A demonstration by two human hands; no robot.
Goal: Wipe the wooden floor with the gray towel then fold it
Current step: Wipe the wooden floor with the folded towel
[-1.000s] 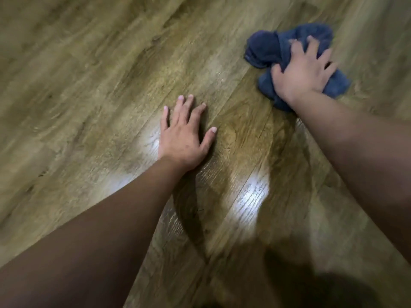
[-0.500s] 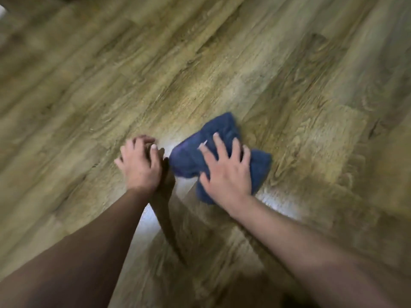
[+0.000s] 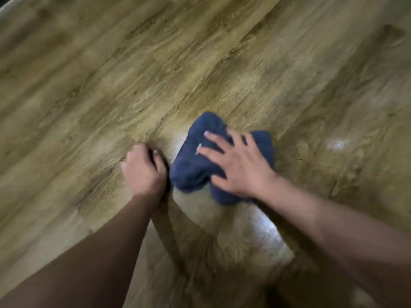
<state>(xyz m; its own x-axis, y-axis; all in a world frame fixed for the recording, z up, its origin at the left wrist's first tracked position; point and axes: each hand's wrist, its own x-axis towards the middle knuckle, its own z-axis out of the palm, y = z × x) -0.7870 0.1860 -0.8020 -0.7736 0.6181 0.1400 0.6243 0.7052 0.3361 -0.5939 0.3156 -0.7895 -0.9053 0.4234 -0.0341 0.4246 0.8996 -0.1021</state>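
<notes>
The bunched blue-gray towel (image 3: 195, 161) lies on the wooden floor (image 3: 200, 63) near the middle of the view. My right hand (image 3: 238, 163) presses flat on top of it with its fingers spread, covering its right half. My left hand (image 3: 143, 170) rests on the bare floor just left of the towel, its fingers curled under into a loose fist that holds nothing. A narrow gap separates the left hand from the towel's edge. The picture is blurred by motion.
Wooden planks run diagonally across the whole view. Bright glare patches (image 3: 266, 232) shine on the floor below the towel. A pale edge (image 3: 6, 3) shows in the top left corner.
My right hand has slid the towel from the far right toward my left hand. The left hand's fingers went from flat and spread to curled under.
</notes>
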